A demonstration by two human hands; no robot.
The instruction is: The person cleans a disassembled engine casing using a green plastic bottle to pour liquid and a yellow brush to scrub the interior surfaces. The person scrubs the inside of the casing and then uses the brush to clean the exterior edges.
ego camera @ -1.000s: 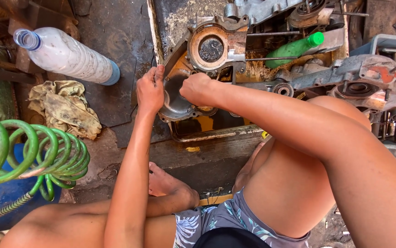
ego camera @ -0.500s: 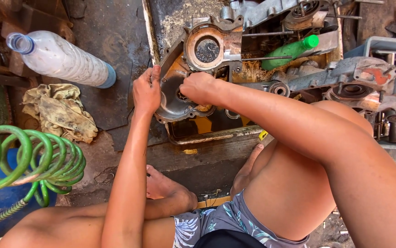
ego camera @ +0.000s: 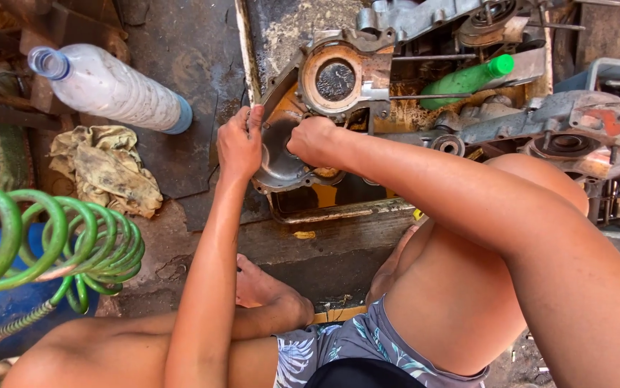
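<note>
The left hand (ego camera: pixel 239 144) is closed around the left edge of a grey metal engine cover (ego camera: pixel 279 154), with the fingers curled over its rim. The right hand (ego camera: pixel 312 139) is clenched into a fist and rests against the right side of the same cover; whether it grips a tool or only presses on the part cannot be told, because the fingers are turned away from the camera. The cover sits at the near left corner of a shallow yellow metal tray (ego camera: pixel 339 210) stained with oil and grime. Directly behind the cover, inside the tray, stands an engine casing (ego camera: pixel 339 75) with a round, rust-coloured recess. A green plastic bottle (ego camera: pixel 466 81) lies on its side to the right of the casing, among further grey crankcase parts (ego camera: pixel 561 122). To the left of the tray, on the dark floor, a clear plastic bottle (ego camera: pixel 109 90) lies on its side, and a dirty crumpled rag (ego camera: pixel 105 169) lies just beside it. A green coiled air hose (ego camera: pixel 51 244) occupies the lower left. The person squats, with the bare left foot (ego camera: pixel 267 294) planted below the tray.
</note>
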